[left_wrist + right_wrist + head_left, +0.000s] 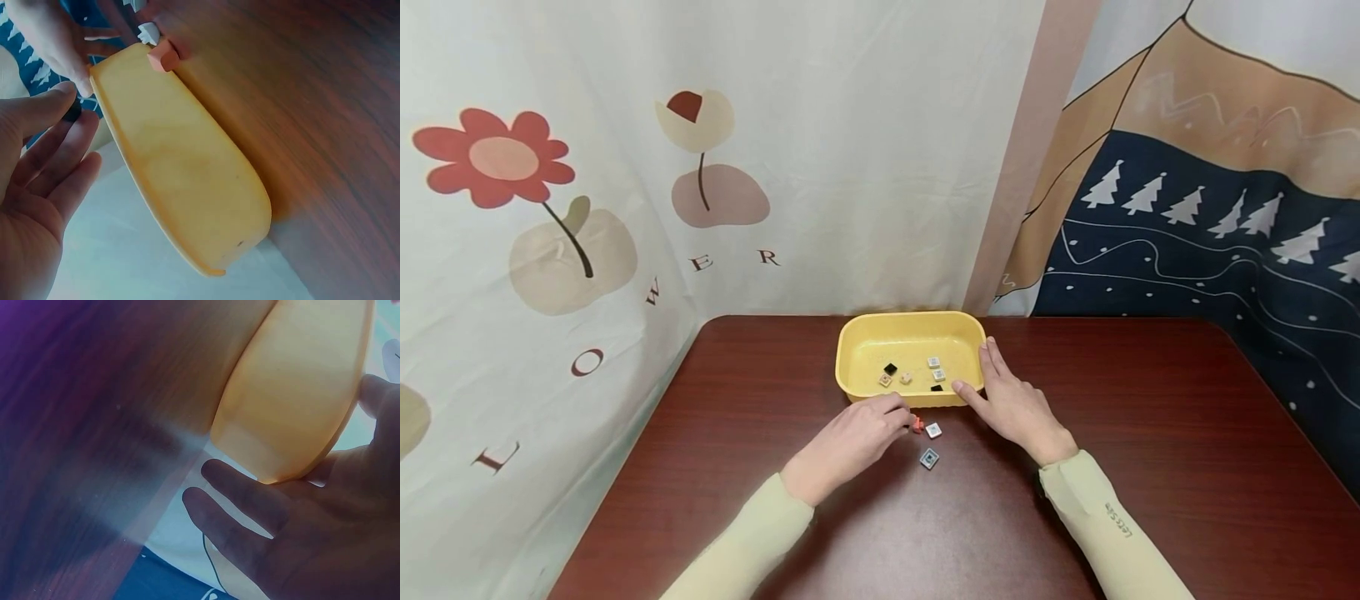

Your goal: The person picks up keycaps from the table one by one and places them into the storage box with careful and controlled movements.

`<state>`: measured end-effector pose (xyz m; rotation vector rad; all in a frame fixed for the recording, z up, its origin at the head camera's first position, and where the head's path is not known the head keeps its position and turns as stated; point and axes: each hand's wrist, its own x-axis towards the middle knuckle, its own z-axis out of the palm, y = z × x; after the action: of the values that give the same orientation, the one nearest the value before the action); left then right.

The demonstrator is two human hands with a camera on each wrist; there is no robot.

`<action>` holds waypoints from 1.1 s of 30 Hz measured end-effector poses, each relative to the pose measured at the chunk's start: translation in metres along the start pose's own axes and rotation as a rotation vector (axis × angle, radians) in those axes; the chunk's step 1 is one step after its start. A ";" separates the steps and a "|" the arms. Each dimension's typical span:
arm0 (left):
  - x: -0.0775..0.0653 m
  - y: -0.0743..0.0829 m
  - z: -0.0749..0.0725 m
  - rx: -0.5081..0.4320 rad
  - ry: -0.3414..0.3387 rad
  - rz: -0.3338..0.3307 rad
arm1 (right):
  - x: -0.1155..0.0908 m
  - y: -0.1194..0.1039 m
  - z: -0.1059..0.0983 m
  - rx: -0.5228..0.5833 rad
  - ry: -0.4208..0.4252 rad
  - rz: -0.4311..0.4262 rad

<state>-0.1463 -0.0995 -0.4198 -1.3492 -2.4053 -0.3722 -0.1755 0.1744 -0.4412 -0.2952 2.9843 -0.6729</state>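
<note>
My left hand (867, 429) is in front of the yellow tub (904, 401). In the left wrist view its thumb and fingers pinch a small dark keycap (73, 111), mostly covered by the fingertips. Beside these fingers in the head view lie a red-orange keycap (917, 424) and a white keycap (933, 430). Closer to me, a grey-blue keycap (929, 458) shows its hollow underside. At the tub's right end my right hand (1017, 410) touches the rim, thumb at the near corner and fingers extended along the side.
Inside the tub sit several keycaps, among them a black one (891, 368), a white one (934, 362) and a peach one (885, 380). The tub stands near the back edge of the dark red-brown table (760, 392). A printed curtain (865, 167) hangs behind.
</note>
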 end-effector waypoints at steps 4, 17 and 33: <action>0.005 -0.002 0.002 -0.023 0.005 -0.025 | 0.000 0.000 0.000 -0.001 0.004 -0.003; 0.025 -0.014 0.008 -0.016 0.067 -0.086 | 0.000 0.002 0.002 -0.019 0.046 -0.033; 0.061 -0.033 0.021 -0.084 0.037 -0.176 | 0.001 0.003 0.003 -0.014 0.034 -0.026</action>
<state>-0.2073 -0.0613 -0.4146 -1.1557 -2.5100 -0.5459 -0.1770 0.1754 -0.4451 -0.3272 3.0242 -0.6664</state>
